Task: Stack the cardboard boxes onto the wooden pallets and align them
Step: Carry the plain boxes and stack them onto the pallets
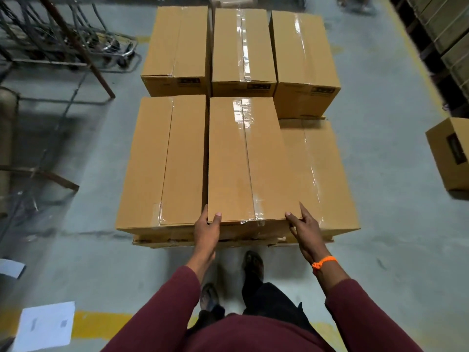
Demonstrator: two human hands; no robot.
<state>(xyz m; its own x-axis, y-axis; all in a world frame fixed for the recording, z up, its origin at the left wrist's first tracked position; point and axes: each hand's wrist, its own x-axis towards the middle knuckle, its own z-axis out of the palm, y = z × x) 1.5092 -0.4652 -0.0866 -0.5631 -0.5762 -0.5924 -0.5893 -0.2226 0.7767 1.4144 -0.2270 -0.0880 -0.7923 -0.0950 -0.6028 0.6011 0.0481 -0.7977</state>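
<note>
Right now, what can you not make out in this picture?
Head view, wooden pallet: nearly all covered by the held box and neighbouring boxes.
Head view, label on far right box: too blurred to read.
Head view, floor box: cut by right edge.

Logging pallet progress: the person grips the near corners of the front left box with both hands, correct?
No. In the head view, the left hand and right hand grip the near corners of the front middle box, not the front left box beside it.
</note>
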